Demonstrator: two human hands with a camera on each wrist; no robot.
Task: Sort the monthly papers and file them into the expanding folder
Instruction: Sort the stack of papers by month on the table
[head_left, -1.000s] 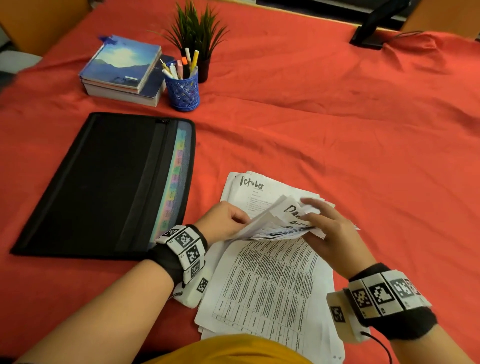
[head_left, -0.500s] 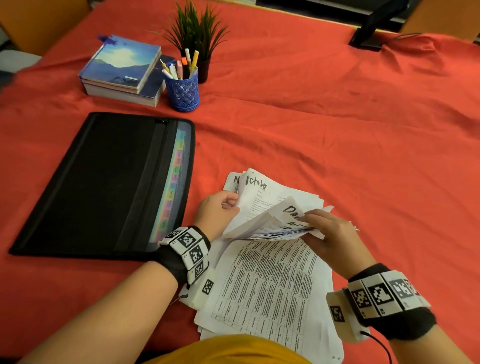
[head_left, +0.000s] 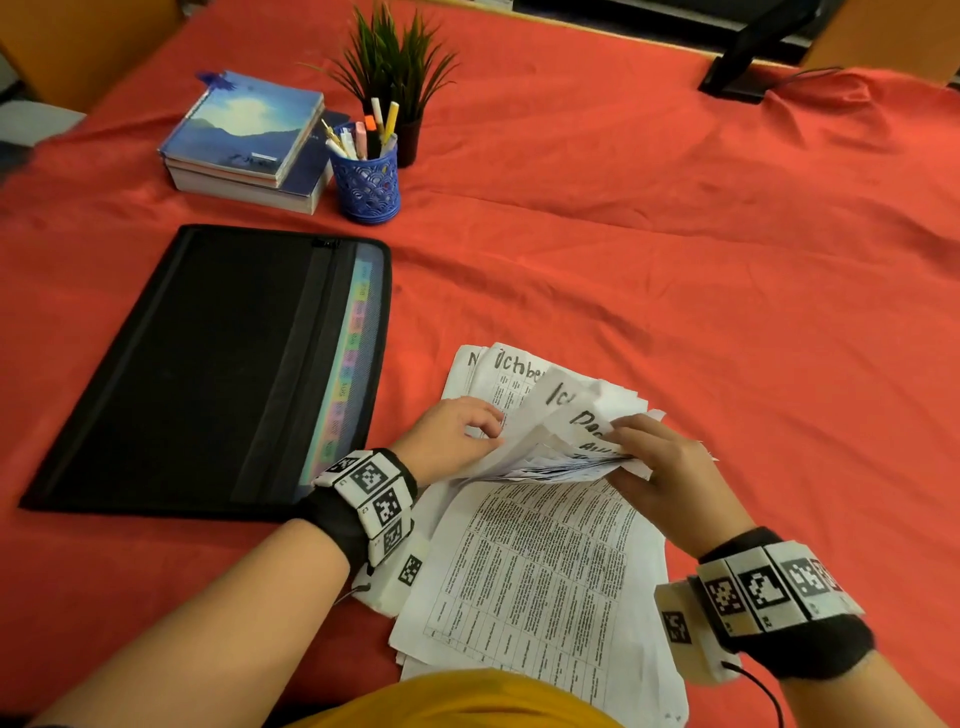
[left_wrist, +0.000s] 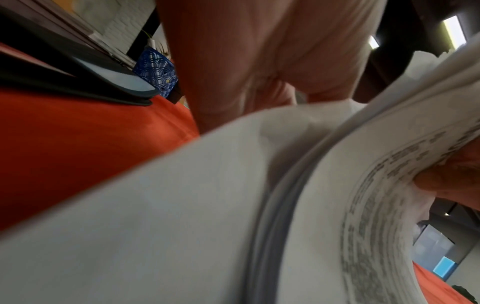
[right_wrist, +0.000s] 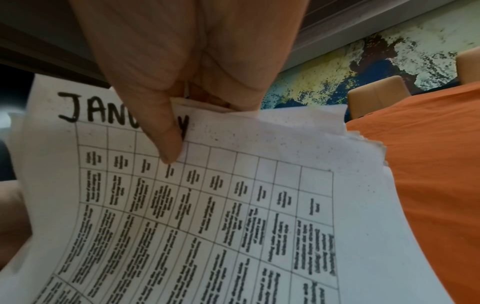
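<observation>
A stack of white monthly papers lies on the red cloth in front of me, its top ends fanned and lifted. Handwritten month names show on them, "October" on one. My right hand pinches the lifted top edges of several sheets; in the right wrist view its thumb lies over a January sheet. My left hand has curled fingers at the left edge of the fanned papers. The black expanding folder lies flat to the left, coloured month tabs along its right side.
Two stacked books, a blue pen cup and a small potted plant stand at the back left. A black stand sits at the far right edge. Red cloth covers the table.
More sheets have been fanned up: another sheet now shows below the October one. My left hand shifted slightly along the papers' left edge; my right hand stays on the lifted ends.
</observation>
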